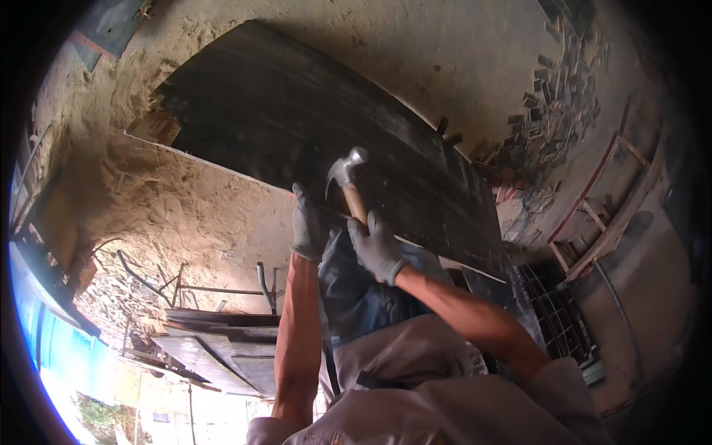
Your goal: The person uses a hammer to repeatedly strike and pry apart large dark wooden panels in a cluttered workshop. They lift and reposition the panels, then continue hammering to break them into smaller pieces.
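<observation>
A large dark flat board (282, 111) with scuffed faces and pale edges stretches across the space in front of me. My left hand (305, 231), in a grey glove, grips the board's near edge, one finger pointing up; its other fingers are partly hidden. In my right hand (377, 246), also gloved, is a claw hammer (356, 200), held closed around the wooden handle. The hammer's metal head is raised over the board, close to its near edge and to the right of my left hand.
Bare earth (200, 193) lies around the board. Many small blocks (552, 104) are scattered at the far right, near a wooden ladder-like frame (601, 215). A dark metal grid (560, 311) lies at the right. Stacked boards (222, 352) and metal bars (222, 290) are at the left.
</observation>
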The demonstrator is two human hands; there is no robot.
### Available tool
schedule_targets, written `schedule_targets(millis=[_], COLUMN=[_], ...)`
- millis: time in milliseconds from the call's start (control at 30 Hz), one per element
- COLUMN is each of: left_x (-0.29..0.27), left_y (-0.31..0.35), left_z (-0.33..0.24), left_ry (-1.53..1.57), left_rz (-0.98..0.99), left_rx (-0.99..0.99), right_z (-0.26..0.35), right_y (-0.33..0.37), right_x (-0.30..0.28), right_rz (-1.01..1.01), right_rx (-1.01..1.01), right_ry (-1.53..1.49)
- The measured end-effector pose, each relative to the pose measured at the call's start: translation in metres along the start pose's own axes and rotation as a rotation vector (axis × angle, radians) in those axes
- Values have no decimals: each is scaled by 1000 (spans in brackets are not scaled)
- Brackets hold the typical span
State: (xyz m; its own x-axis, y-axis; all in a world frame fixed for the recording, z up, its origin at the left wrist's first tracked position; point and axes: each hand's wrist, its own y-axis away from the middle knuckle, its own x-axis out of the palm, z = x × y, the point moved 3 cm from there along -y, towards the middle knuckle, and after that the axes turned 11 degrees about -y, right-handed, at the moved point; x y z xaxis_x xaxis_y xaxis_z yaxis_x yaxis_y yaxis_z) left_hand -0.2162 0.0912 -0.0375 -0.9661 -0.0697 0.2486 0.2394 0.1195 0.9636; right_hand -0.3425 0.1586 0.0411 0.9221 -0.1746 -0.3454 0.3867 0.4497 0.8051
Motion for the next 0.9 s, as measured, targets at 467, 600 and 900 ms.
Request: schedule_targets(millis=[467, 600, 900], left_x=[-15, -19, -49], left_y=[-20, -36, -70], left_z=[72, 86, 92], left_ry=[371, 809, 418], left_rz=[355, 391, 558], left_rx=[326, 72, 150], right_z=[58, 50, 64], right_y=[-26, -44, -61], right_x=[-112, -114, -86], right_rz=[440, 359, 302], right_rx=[468, 400, -127], right_ry=[-869, -356, 599])
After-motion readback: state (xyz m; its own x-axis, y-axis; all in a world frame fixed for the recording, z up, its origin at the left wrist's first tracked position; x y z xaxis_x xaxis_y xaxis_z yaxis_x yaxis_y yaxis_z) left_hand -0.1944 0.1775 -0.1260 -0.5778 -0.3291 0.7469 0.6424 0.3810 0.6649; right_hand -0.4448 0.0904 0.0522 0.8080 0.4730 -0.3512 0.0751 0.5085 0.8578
